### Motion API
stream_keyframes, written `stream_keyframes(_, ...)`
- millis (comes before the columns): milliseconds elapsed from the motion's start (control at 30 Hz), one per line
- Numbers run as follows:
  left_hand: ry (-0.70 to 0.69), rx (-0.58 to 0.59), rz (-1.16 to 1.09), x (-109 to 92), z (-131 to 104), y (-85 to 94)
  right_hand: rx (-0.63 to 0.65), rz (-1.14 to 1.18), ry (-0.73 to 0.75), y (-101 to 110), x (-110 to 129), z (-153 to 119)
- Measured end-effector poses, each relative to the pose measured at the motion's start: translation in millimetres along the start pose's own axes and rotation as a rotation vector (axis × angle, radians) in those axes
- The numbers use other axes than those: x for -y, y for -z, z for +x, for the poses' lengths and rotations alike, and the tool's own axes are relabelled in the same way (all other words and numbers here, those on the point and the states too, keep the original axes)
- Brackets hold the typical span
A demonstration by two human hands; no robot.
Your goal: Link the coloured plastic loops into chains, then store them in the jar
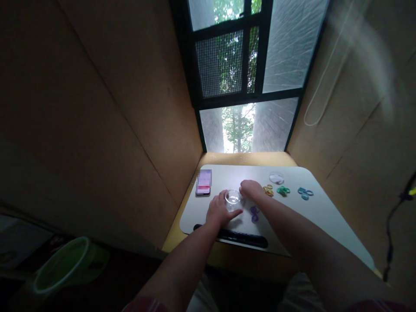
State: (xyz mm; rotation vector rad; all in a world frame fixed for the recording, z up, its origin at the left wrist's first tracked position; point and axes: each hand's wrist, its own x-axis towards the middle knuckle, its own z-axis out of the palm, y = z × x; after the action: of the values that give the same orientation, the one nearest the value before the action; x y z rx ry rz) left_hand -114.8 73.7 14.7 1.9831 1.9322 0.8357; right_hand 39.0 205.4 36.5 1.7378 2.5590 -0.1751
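My left hand (pixel 219 211) is wrapped round the left and near side of a small clear round jar (pixel 233 199), its thumb stretched along the front. Just beyond the jar's right rim is my right hand (pixel 251 190), with fingers curled in; whatever they hold is hidden. Purple rings (pixel 254 213), like small hair ties, lie below my right wrist. Yellow rings (pixel 268 190) sit right beside that hand, partly behind the forearm. Farther right are a green ring pile (pixel 283 190) and a blue ring pile (pixel 304 193).
A clear round lid (pixel 276 178) lies behind the yellow and green piles. A phone (pixel 203 182) rests at the left of the white board (pixel 224 175). A black strip (pixel 242 238) runs along its front edge. A green bin (pixel 69 264) stands at lower left.
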Motion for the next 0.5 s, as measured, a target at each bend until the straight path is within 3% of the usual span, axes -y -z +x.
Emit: stream_keyframes(500, 0.009, -0.002, 0.006, 1.8, 0.7, -0.6, 0.024, 0.001, 0.063, 10.5, 7.2, -7.7)
